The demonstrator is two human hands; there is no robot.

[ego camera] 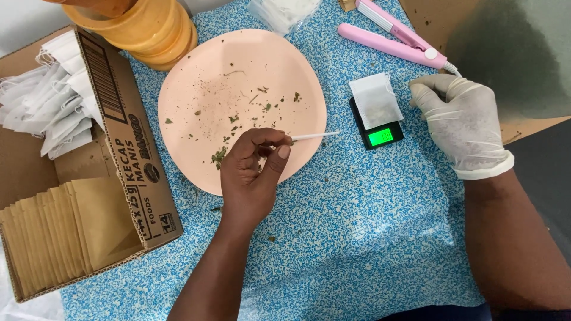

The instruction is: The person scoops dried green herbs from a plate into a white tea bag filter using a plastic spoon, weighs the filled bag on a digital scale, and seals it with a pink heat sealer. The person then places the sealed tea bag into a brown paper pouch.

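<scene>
The bare left hand [253, 169] pinches a thin white stick [315, 136] between thumb and fingers, its tip pointing to three o'clock over the rim of the peach plate [196, 77], which carries scattered dried herb flakes [219, 156]. At three o'clock from the plate, a small white tea bag [376, 100] lies on a black pocket scale [379, 132] with a green lit display. The gloved right hand [461, 122] rests just beside the bag, fingers loosely curled toward it, holding nothing. A pink hair straightener [395, 37] lies at twelve o'clock from the scale; a cardboard box [128, 148] of envelopes sits at nine o'clock
</scene>
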